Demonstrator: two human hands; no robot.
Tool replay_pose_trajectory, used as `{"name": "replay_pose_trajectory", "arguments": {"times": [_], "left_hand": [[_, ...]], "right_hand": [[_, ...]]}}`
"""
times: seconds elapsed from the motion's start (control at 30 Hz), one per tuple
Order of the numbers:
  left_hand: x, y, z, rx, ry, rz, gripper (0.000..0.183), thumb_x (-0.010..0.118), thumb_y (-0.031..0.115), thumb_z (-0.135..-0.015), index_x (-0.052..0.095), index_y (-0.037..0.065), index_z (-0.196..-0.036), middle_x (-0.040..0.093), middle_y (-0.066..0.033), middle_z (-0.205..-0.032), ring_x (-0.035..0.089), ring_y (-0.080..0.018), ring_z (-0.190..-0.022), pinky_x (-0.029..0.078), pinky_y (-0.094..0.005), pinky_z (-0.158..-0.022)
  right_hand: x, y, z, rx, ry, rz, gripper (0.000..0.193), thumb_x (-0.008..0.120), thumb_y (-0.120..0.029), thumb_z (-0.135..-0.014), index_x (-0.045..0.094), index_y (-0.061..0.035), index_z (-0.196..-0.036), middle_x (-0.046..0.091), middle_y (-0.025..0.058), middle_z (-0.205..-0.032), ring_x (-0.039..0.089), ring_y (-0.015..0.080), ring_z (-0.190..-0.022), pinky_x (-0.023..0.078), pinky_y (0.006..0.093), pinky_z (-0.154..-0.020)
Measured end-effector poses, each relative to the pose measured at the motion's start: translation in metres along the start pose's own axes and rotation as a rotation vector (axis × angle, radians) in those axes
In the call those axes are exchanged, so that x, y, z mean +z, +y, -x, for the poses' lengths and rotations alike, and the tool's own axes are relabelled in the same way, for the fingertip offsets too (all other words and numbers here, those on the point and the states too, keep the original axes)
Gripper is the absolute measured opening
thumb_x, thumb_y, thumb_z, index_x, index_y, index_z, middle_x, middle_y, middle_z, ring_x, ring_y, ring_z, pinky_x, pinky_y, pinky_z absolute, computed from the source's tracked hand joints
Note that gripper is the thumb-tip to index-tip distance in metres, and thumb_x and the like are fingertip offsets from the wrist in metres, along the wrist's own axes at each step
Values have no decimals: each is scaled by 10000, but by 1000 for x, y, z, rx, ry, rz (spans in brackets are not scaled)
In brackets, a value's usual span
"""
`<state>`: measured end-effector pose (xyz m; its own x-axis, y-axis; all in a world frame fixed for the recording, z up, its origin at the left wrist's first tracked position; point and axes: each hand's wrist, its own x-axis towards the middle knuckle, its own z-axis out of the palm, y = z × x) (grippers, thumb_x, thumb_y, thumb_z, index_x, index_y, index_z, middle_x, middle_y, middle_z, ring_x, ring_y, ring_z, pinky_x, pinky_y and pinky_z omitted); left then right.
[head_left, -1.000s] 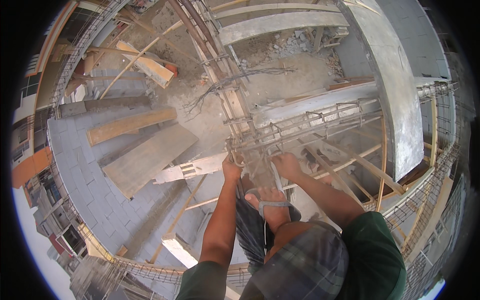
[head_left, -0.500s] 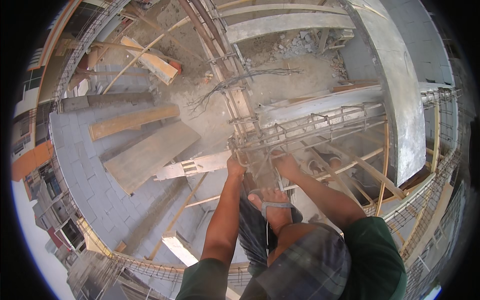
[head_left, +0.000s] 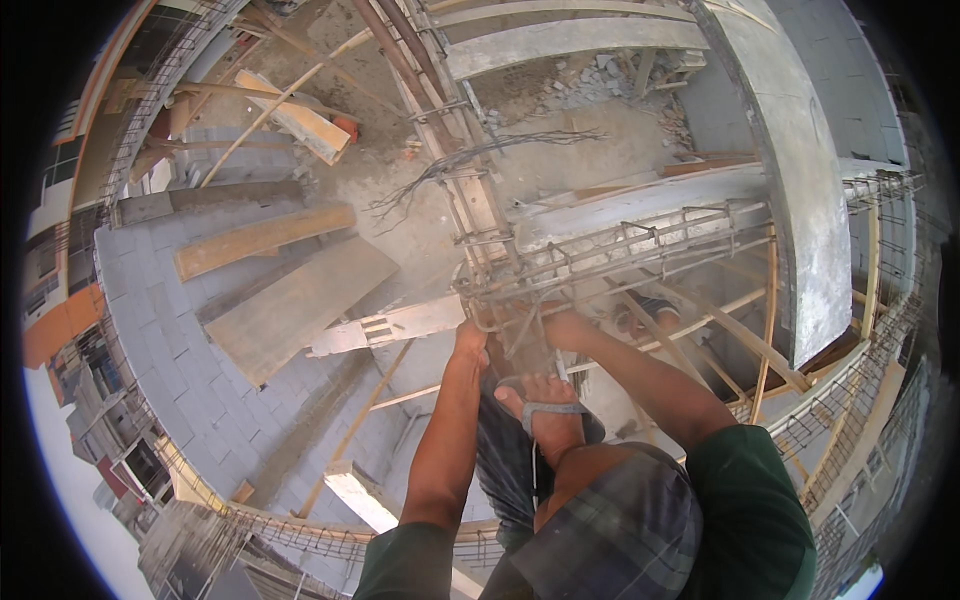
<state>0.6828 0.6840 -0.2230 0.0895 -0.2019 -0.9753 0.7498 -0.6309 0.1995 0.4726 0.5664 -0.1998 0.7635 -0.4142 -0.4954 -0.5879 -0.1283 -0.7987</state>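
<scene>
My left hand (head_left: 470,345) is closed at the left side of a steel rebar junction (head_left: 490,290), near the end of a pale wooden board (head_left: 400,327). On the other side of the junction, my right hand (head_left: 567,329) is closed, with its fingers partly hidden. Bent bar ends and dust blur what each hand grips. Long bars with stirrups, a rebar cage (head_left: 640,240), run off to the right, and another rebar run (head_left: 435,120) goes away from me along a wooden form. My sandalled foot (head_left: 555,420) stands on the form just below the hands.
Loose planks (head_left: 300,305) lean on a grey block wall (head_left: 170,340) at left. A concrete slab edge (head_left: 800,200) rises at right. Wooden props (head_left: 735,335) and another person's limb (head_left: 655,315) show below. Thin wire strands (head_left: 470,160) lie across the form; the ground lies far down.
My right hand has shifted slightly left, towards the rebar junction. The left hand stays nearly in place, and the view has moved a little.
</scene>
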Motion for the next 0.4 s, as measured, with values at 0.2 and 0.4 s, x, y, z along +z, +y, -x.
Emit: {"name": "replay_pose_trajectory", "arguments": {"times": [0.2,0.4], "left_hand": [[6,-3,16,28,-29,113,316,835,303,-1035,809,9,-1149,822,-112,-1073,778,-253,-931,661,-409,-791],[-5,-13,-3,-45,-149,83,509,809,368,-1050,783,-63,-1320,835,-140,-1171,792,-274,-978,686,-450,-841]], "right_hand": [[-7,1,-21,103,-229,-307,513,661,-381,-1123,664,-202,-1603,775,137,-1420,755,214,-1144,603,361,-940],[13,25,-39,395,-336,-691,489,731,-370,-1106,713,-184,-1558,786,117,-1413,755,186,-1136,601,336,-972]]}}
